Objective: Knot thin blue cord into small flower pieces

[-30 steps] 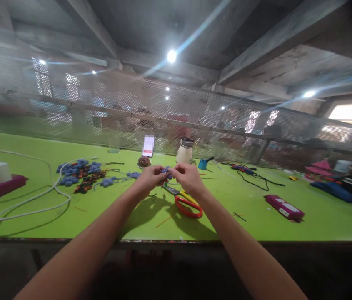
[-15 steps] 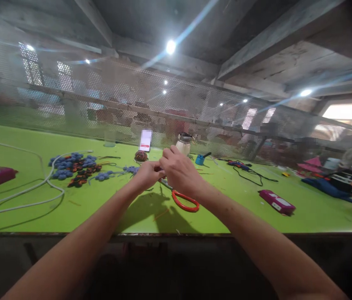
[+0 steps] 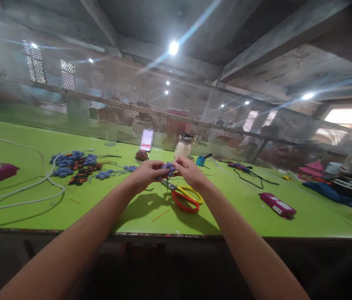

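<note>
Between my two hands is a small purple crocheted flower (image 3: 168, 167). My left hand (image 3: 148, 173) pinches its left side between thumb and fingers. At its right edge, the fingertips of my right hand (image 3: 190, 171) are pressed together on the flower or its yarn; the exact grip is too small to make out. Scissors with one red and one yellow handle (image 3: 188, 209) lie on the green table (image 3: 101, 212) just below the hands. Farther left sits a pile of purple crocheted flowers (image 3: 65, 170), with black-and-orange ones (image 3: 82, 177) beside it.
A dark multicoloured yarn ball (image 3: 141, 155), a lit phone (image 3: 146, 139), a pale jug (image 3: 183, 146) and a blue pot (image 3: 200, 160) stand behind my hands. A white cable (image 3: 22, 203) loops at left. A magenta box (image 3: 277, 205) lies right. Perforated mesh (image 3: 116, 96) closes the back.
My right hand has turned and shifted slightly right, away from my left, so the purple flower between them shows now. The yellow scissor handle is uncovered too. My left hand stays nearly in place.
</note>
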`<state>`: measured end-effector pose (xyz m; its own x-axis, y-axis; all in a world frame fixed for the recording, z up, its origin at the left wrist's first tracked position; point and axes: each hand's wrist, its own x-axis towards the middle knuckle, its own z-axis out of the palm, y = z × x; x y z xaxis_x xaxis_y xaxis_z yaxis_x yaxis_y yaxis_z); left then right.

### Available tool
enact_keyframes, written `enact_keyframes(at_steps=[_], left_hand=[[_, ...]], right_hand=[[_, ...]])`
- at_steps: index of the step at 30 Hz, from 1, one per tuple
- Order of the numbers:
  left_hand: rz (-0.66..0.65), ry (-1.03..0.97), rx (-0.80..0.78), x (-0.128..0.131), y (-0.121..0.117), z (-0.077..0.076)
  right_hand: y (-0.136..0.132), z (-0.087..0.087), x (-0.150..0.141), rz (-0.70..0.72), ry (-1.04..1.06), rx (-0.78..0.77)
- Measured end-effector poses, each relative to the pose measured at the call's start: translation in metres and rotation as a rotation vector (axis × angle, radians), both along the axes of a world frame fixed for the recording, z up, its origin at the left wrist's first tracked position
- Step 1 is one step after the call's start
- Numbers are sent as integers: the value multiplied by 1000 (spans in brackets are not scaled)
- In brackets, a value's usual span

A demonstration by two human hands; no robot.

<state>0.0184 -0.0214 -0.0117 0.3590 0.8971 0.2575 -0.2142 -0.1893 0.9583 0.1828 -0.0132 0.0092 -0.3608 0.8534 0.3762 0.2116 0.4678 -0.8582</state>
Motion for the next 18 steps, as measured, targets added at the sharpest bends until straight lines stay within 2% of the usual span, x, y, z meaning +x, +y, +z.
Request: enact_keyframes(at_steps=[6, 12, 14, 18], left_hand=[[14, -2, -45, -3, -1, 2], [-83, 113, -24, -14, -4, 10], [-90, 109, -20, -16, -6, 14], [-126, 97, -35, -20, -10, 20]], right_hand=[[1, -16, -2, 92, 182, -140], [-2, -26, -2, 320, 282, -139], [-6, -26, -6, 325, 284, -131], [-15, -25, -11, 222, 246, -61]])
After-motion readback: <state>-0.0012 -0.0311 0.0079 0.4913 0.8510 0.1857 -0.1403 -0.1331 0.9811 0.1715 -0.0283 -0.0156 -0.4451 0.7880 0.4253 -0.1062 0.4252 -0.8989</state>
